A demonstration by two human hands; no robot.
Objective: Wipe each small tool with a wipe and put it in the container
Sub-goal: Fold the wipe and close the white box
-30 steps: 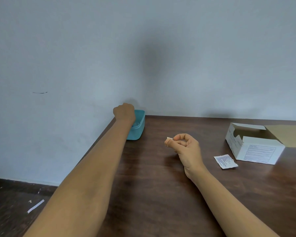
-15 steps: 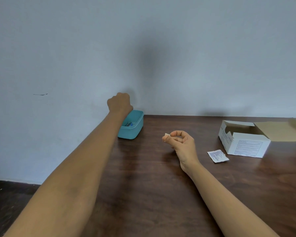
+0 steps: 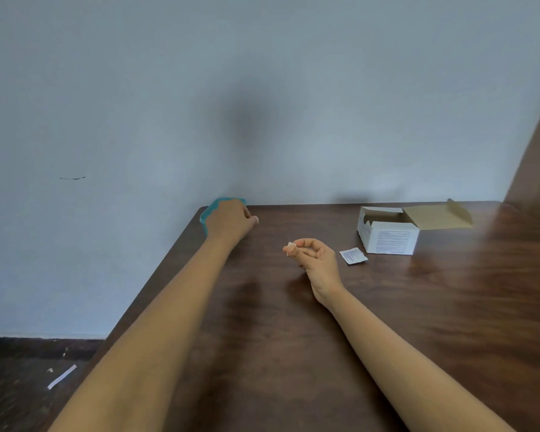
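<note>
The teal container (image 3: pixel 211 207) sits at the table's far left corner by the wall, and only its left rim shows. My left hand (image 3: pixel 229 221) lies over it, fingers curled down, and hides its inside; what the fingers hold cannot be made out. My right hand (image 3: pixel 314 258) hovers over the middle of the table, its fingertips pinched on a small folded white wipe (image 3: pixel 290 246). No loose tool is visible on the table.
A sealed wipe packet (image 3: pixel 353 255) lies flat just right of my right hand. Behind it an open white cardboard box (image 3: pixel 387 235) stands with its flap back. The dark wooden table (image 3: pixel 449 307) ends at the left, with floor below.
My left hand dropped from above the container onto it, covering its inside. The view shifted a little. My right hand kept its pinch on the wipe.
</note>
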